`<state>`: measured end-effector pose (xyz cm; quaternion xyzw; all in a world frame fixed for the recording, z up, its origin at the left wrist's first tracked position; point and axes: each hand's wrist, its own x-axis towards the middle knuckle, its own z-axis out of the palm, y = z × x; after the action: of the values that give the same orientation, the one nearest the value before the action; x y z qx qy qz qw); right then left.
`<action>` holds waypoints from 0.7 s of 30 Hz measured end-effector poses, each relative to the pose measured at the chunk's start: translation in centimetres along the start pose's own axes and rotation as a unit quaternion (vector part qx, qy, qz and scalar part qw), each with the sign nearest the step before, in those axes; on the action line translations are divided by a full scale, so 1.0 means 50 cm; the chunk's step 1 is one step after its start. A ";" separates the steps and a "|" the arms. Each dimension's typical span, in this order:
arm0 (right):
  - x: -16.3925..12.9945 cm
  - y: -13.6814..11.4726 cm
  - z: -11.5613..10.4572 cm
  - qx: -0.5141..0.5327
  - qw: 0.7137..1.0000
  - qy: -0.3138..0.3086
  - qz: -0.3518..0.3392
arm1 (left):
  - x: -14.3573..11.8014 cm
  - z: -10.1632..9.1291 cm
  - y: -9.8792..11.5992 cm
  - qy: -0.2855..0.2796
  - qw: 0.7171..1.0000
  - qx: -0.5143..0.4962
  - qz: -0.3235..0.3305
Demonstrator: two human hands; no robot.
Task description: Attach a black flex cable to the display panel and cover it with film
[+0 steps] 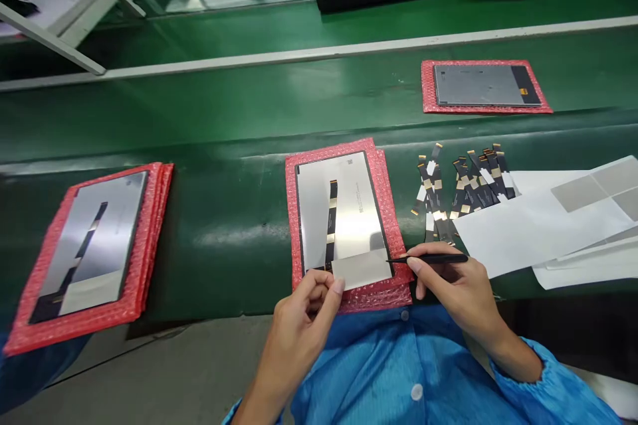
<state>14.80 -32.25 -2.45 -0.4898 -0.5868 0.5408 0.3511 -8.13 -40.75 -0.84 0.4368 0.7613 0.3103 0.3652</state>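
green belt (224, 226) with red bubble-wrap pads | panel (343, 212) lies on the middle pad (393, 212) | left hand (304, 319) — fingers pinching the grey sticker (361, 269) at the panel's near edge | right hand (458, 292) — closed on black tweezers (428, 258), tip at the sticker's right corner | loose ribbon cables (463, 186) to the right

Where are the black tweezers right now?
In the head view, the black tweezers are in the right hand, right of centre, tips at the panel's lower right corner.
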 end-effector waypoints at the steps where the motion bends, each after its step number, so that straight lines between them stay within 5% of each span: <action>1: 0.000 -0.002 0.001 -0.003 1.000 0.001 -0.001 | 0.000 0.000 -0.001 0.000 1.000 0.004 -0.002; 21: 0.001 -0.014 0.003 -0.033 0.999 0.004 0.007 | -0.006 0.001 -0.007 0.012 0.998 0.030 0.059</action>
<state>14.49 -32.19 -1.78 -0.5077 -0.5994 0.5212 0.3335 -8.12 -41.13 -1.05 0.4878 0.7474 0.3138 0.3239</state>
